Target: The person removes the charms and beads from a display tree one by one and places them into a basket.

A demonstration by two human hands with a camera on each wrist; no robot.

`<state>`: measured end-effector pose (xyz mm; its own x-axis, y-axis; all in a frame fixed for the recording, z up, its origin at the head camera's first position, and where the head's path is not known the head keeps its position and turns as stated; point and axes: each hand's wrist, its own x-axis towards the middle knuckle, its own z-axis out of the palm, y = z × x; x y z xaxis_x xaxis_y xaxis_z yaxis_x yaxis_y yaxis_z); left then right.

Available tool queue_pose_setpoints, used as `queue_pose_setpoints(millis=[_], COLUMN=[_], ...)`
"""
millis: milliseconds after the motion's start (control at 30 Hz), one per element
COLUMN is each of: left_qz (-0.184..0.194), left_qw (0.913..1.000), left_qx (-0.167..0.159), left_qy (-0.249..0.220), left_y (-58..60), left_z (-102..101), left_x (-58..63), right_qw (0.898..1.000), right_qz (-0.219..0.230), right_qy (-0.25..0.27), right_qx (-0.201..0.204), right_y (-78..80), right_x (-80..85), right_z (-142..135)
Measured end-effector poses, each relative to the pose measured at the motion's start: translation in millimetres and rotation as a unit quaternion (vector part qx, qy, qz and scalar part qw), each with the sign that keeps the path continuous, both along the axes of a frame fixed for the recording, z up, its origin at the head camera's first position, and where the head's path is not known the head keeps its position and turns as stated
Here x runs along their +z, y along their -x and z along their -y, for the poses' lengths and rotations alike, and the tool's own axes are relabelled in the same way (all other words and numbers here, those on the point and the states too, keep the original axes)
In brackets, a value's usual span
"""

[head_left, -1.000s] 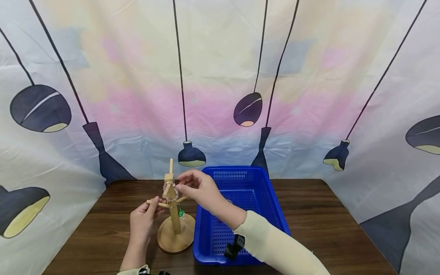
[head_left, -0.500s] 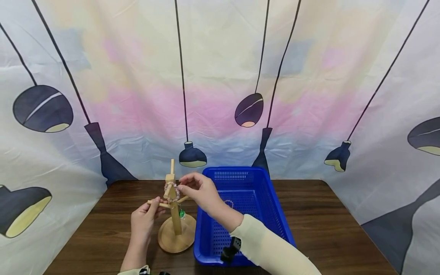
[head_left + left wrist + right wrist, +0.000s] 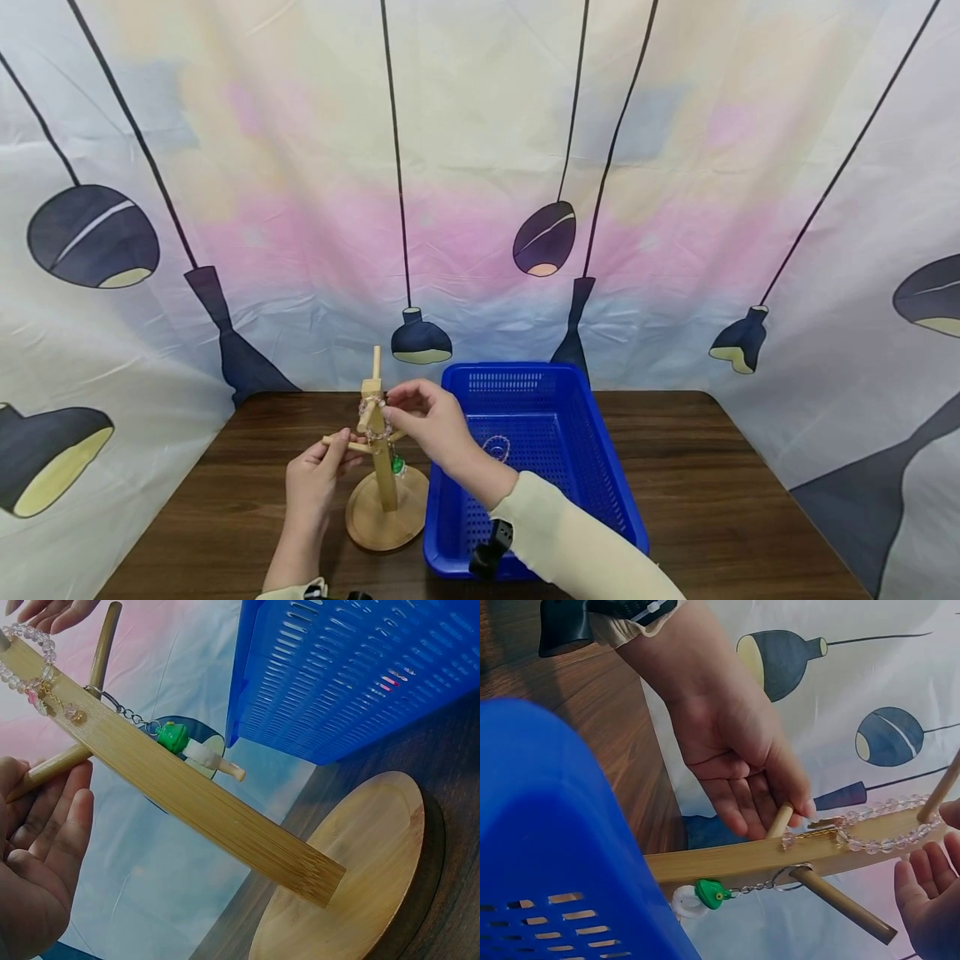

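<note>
A wooden stand (image 3: 384, 483) with a round base and several pegs stands left of centre. My left hand (image 3: 311, 483) pinches its lower left peg (image 3: 781, 820). A pink clear-bead bracelet (image 3: 889, 844) with small gold-chained charms loops over the upper front peg. Beside it, my right hand (image 3: 438, 425) has thumb and forefinger on the beads at the post's right side; the other fingers extend loosely in the right wrist view. A keychain with a green-and-white figure (image 3: 176, 739) hangs by its ring from another peg (image 3: 847, 907).
A blue perforated basket (image 3: 600, 467) stands close right of the base, under my right forearm. In it lies a pink beaded bracelet (image 3: 497, 448). A lamp-printed cloth (image 3: 480, 167) rises behind the brown table (image 3: 697, 483).
My right hand has shifted slightly downward beside the bracelet, and its forearm has drawn left, exposing the bracelet in the basket. The left hand keeps its hold on the peg.
</note>
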<state>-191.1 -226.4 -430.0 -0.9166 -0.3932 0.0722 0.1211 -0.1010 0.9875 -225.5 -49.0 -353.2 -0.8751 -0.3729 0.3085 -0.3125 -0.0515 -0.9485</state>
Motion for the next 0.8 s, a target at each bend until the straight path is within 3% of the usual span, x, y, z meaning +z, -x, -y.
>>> queue_pose_setpoints(millis=[467, 800], left_qz=[0.003, 0.011], left_qw=[0.9999, 0.9999], left_qx=[-0.012, -0.003], left_qy=[-0.008, -0.011], left_y=[-0.2, -0.4], left_z=[3, 1], left_x=[-0.7, 1.4], right_qw=[1.0, 0.999], right_qz=[-0.013, -0.014], right_qy=[0.002, 0.004], right_qx=[-0.022, -0.034], right_y=[1.4, 0.4], right_x=[-3.7, -5.8], right_z=[9, 11])
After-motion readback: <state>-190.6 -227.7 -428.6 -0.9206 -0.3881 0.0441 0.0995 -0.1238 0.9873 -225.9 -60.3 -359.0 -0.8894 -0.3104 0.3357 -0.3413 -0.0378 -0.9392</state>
